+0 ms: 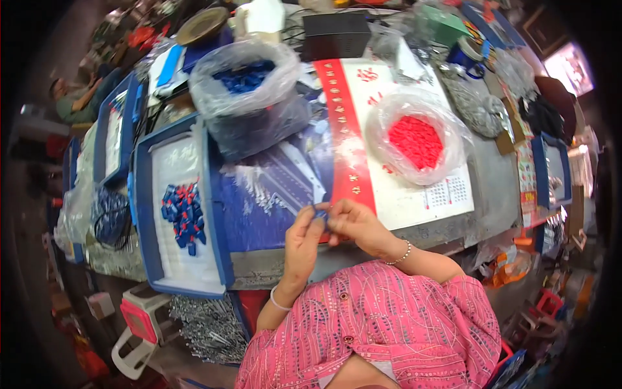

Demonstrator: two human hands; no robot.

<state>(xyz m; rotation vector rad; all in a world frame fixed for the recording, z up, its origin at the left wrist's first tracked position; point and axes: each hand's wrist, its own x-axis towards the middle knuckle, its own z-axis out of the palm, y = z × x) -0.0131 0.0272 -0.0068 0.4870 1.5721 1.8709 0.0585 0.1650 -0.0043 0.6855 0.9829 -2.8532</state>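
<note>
My left hand [303, 238] and my right hand [360, 224] meet over the table's near edge, fingertips close together. Pinched in the left fingers is a small blue plastic piece [319, 214], mostly covered by the fingers. The right fingers are closed against it; whatever else they hold is hidden. Just beyond lie small whitish metal pins [267, 196] on a blue surface. A clear bag of blue plastic pieces [245, 76] stands further back. To the right, another bag holds small red pieces [416, 141]. Blue pieces with red parts [185, 215] are heaped in the left tray.
The blue-rimmed tray [223, 256] borders my left side. A calendar sheet [447, 217] lies under the red pieces' bag. At the back are a black box [335, 37] and a blue mug [465, 55]. A stool [139, 321] stands lower left; a person [81, 100] sits far left.
</note>
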